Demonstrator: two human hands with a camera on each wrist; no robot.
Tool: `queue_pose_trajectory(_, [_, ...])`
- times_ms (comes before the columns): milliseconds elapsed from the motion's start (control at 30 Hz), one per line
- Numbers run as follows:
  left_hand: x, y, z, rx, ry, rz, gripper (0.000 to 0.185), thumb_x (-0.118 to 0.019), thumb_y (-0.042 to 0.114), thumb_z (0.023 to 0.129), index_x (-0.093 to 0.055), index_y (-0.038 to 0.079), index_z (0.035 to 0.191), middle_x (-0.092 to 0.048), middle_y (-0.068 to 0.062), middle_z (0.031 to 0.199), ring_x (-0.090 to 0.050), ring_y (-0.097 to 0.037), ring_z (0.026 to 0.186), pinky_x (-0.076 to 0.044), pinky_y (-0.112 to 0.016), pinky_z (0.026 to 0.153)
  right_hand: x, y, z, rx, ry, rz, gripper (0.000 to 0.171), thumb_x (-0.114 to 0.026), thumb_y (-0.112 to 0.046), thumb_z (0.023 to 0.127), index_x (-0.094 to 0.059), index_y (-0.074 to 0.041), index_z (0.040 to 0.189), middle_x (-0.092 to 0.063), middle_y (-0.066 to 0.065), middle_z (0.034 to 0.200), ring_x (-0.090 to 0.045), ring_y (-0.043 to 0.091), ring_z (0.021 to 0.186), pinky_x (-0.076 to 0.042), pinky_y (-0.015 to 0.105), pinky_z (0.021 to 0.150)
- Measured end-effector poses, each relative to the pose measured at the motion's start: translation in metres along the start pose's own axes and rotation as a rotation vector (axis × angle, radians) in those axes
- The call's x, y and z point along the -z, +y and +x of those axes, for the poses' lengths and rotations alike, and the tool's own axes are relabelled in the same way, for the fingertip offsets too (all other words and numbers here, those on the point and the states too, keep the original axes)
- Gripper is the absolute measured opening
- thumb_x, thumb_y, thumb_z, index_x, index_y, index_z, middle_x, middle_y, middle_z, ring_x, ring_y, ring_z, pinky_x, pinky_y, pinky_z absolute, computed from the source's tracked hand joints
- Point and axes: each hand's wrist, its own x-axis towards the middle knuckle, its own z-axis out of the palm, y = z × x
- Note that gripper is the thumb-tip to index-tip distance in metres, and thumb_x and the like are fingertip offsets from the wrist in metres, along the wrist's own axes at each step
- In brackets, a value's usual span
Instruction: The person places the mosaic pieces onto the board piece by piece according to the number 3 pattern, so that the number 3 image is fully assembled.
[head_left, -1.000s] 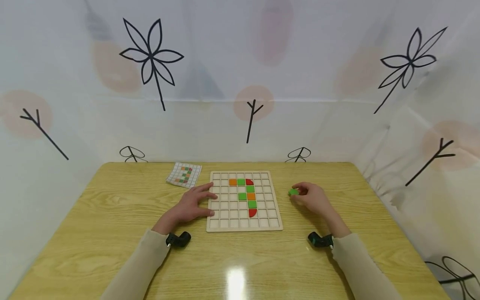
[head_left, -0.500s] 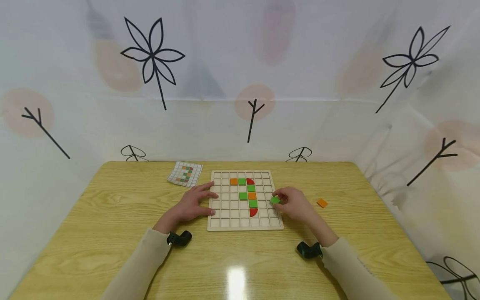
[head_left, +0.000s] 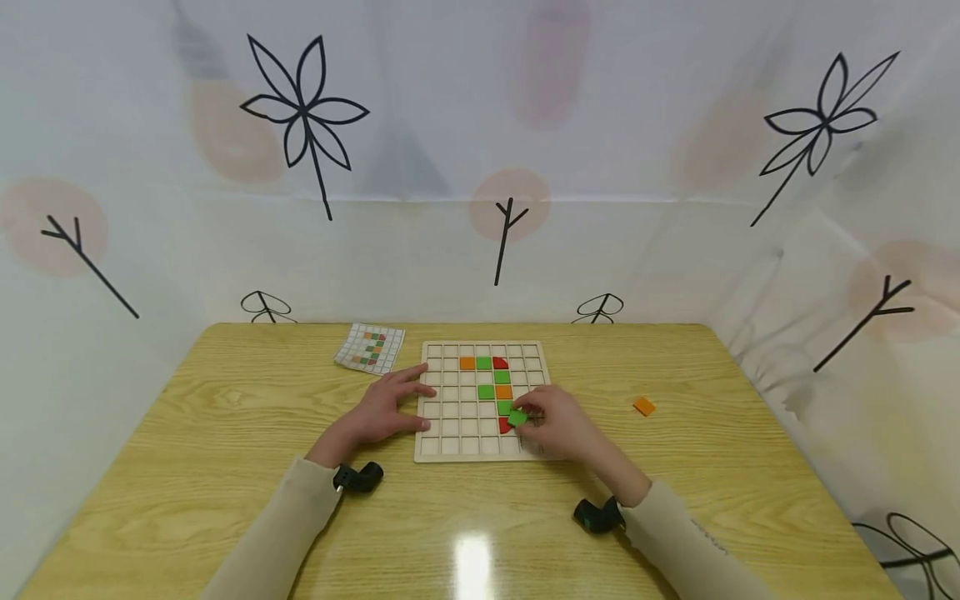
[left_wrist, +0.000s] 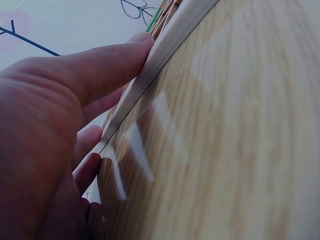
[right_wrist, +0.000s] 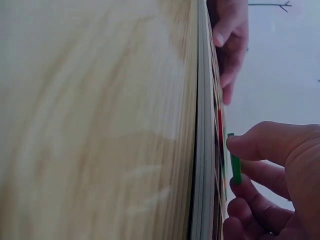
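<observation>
Head view: the left hand (head_left: 382,410) lies flat, fingers straight, on the left edge of the pale wooden grid board (head_left: 450,446) at mid-counter, apparently steadying it. The right hand (head_left: 558,427) pinches a small green square tile (head_left: 517,417) over the board's lower right cells, beside the red piece.

Left wrist view: straight fingers (left_wrist: 95,70) press the board's rim.

Right wrist view: thumb and fingers grip the green tile (right_wrist: 235,167) edge-on just above the board.

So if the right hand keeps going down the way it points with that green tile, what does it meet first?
Most likely the grid board: the right hand pinches the green tile just above the red piece in the lower rows, though height above it is unclear.
</observation>
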Motion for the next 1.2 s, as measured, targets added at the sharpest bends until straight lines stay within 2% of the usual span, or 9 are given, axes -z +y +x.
queue_pose_trajectory(133, [-0.001,-0.001,0.0,0.006,-0.001,-0.004,0.044,-0.075,0.032,0.09,-0.065,0.013,0.128,-0.03,-0.014,0.16,-0.026,-0.042,0.143,-0.017,-0.067,0.11,-0.006,-0.004,0.001,0.073,-0.002,-0.012,0.021,-0.079,-0.01,0.078,-0.075,-0.009,0.098,-0.063,-0.004,0.089,-0.053,0.013,0.082,-0.047,0.031,0.073])
queue_pose_trajectory(300, [-0.002,0.0,0.0,0.015,0.001,-0.002,0.044,-0.075,0.033,0.089,-0.066,0.014,0.128,-0.03,-0.013,0.16,-0.025,-0.041,0.144,-0.016,-0.066,0.11,-0.012,-0.009,0.004,0.103,-0.035,-0.001,0.019,-0.079,-0.009,0.081,-0.075,-0.011,0.099,-0.062,-0.005,0.089,-0.052,0.012,0.081,-0.046,0.029,0.071])
queue_pose_trajectory(567, [-0.001,0.001,0.0,0.016,-0.005,-0.001,0.045,-0.075,0.034,0.09,-0.065,0.014,0.129,-0.03,-0.013,0.16,-0.025,-0.042,0.144,-0.015,-0.067,0.11,-0.017,-0.012,0.007,0.102,-0.073,0.065,0.018,-0.079,-0.006,0.083,-0.074,-0.009,0.1,-0.061,-0.003,0.087,-0.053,0.011,0.077,-0.048,0.027,0.068])
queue_pose_trajectory(1000, [0.0,0.001,0.0,0.011,0.0,-0.003,0.044,-0.075,0.033,0.09,-0.065,0.014,0.128,-0.03,-0.014,0.16,-0.025,-0.042,0.144,-0.015,-0.067,0.11,-0.017,-0.017,0.012,0.063,-0.096,0.047,0.013,-0.079,-0.008,0.085,-0.075,-0.011,0.096,-0.061,-0.005,0.091,-0.053,0.01,0.077,-0.047,0.026,0.067])
queue_pose_trajectory(1200, [0.0,0.001,0.0,0.018,0.001,-0.003,0.045,-0.075,0.034,0.09,-0.065,0.014,0.128,-0.03,-0.014,0.16,-0.025,-0.042,0.144,-0.015,-0.067,0.11,-0.017,-0.019,0.014,0.037,-0.112,0.075,0.01,-0.078,-0.007,0.086,-0.077,-0.013,0.094,-0.061,-0.007,0.092,-0.054,0.011,0.081,-0.047,0.028,0.07])
